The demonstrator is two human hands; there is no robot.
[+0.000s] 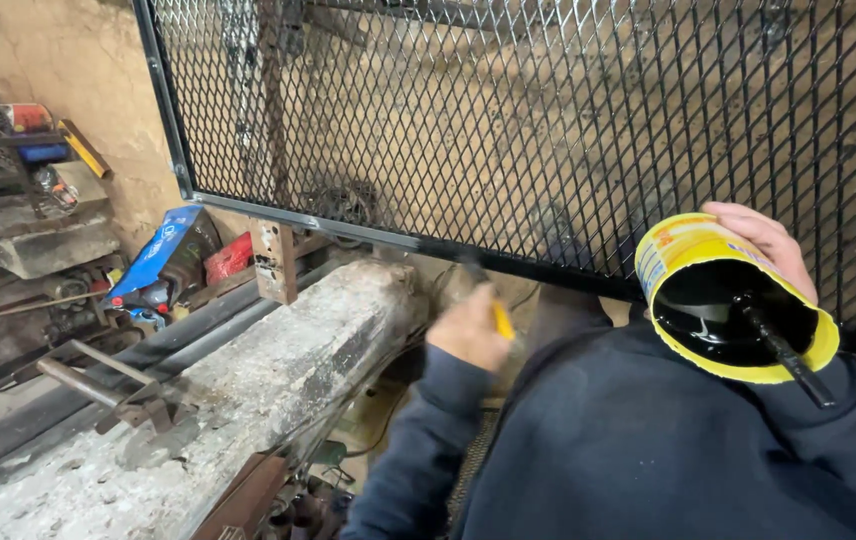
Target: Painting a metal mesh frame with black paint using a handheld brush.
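Observation:
A black expanded-metal mesh panel (pixel 508 120) in a metal frame stands in front of me. My left hand (pixel 466 328) grips a yellow-handled brush (pixel 501 320), blurred, with its tip at the panel's bottom bar (pixel 368 232). That bar looks black to the right of the brush and grey to the left. My right hand (pixel 763 240) holds a yellow can (pixel 683 250) tilted toward me, with glossy black paint inside and a black stick (pixel 786 350) resting in it. Both my arms are in dark blue sleeves.
A rough concrete beam (pixel 248 390) runs under the panel at left, with steel bars (pixel 98 385) along it. A blue bag (pixel 163 255), a red object (pixel 228 258) and cluttered shelves (pixel 18 180) stand against the left wall. Scrap metal lies below.

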